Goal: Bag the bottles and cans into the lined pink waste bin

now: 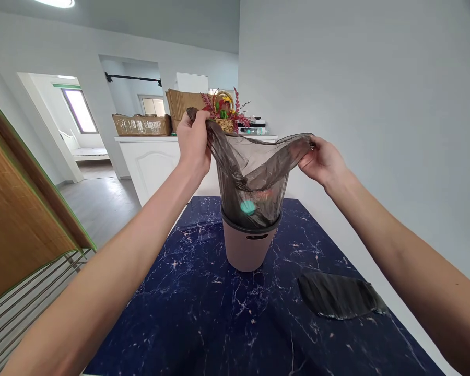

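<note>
Translucent grey-brown plastic bin bag (254,167), stretched wide at its mouth and lifted partly out of a small pinkish-beige plastic waste bin (246,249), lower part still inside the rim. Inside the bag, seen through the film: a round teal object (248,207) and something orange (263,194), too blurred to identify. Left hand (194,141) clenched on the far-left edge of the bag, raised highest, fingers bunched over the gathered plastic. Right hand (324,161) pinching the right edge of the bag, slightly lower, bag rim taut between the two hands and sagging in the middle. Bin upright on a dark blue marble-patterned bench (203,313), toward its far end, dark band round the top with a slot handle facing near. Near right on the bench, well apart from the bin: a second dark grey plastic bag (339,295), lying flat and crumpled. Far behind: a white counter (149,156) carrying a woven rectangular basket (141,125), stacked cardboard (180,103), and a wicker flower basket with red sprigs (225,112). At the left edge, a bamboo-slat panel with green trim (19,209).
</note>
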Available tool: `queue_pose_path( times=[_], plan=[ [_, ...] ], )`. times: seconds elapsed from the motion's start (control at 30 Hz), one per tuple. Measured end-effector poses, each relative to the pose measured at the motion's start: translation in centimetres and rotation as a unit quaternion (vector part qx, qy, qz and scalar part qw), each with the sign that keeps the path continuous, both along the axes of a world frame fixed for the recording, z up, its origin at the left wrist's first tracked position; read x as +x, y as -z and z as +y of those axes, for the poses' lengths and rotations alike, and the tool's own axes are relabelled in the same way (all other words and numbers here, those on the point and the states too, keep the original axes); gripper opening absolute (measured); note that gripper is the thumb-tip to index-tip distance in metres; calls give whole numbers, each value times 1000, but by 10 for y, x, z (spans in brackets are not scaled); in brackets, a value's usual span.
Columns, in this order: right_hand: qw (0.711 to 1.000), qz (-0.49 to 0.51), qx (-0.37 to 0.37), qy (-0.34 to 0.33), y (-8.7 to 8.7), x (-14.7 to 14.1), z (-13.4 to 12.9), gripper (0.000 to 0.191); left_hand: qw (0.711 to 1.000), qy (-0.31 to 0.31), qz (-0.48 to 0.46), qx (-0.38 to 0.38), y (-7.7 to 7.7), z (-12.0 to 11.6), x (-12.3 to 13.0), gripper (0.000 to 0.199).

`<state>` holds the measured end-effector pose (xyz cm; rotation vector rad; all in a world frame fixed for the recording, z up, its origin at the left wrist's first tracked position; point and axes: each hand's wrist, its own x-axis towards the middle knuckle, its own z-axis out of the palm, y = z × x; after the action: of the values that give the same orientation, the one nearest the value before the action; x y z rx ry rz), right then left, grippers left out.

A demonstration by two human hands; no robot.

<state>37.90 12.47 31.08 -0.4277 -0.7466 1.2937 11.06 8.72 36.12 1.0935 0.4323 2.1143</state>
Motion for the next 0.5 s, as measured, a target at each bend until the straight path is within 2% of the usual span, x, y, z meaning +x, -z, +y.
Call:
queue_pose_path(
  times=[0.23,0.37,0.5],
  plan=[
    [999,-15,-32,1,5,-16,14,25,998,14,55,27,-29,-35,34,40],
    [1000,-15,-23,12,-5,-15,18,31,998,-26,50,39,-49,-34,31,44],
    [998,-35,51,18,-25,-13,11,36,997,-57,35,44,-72,-34,17,43]
  ],
)
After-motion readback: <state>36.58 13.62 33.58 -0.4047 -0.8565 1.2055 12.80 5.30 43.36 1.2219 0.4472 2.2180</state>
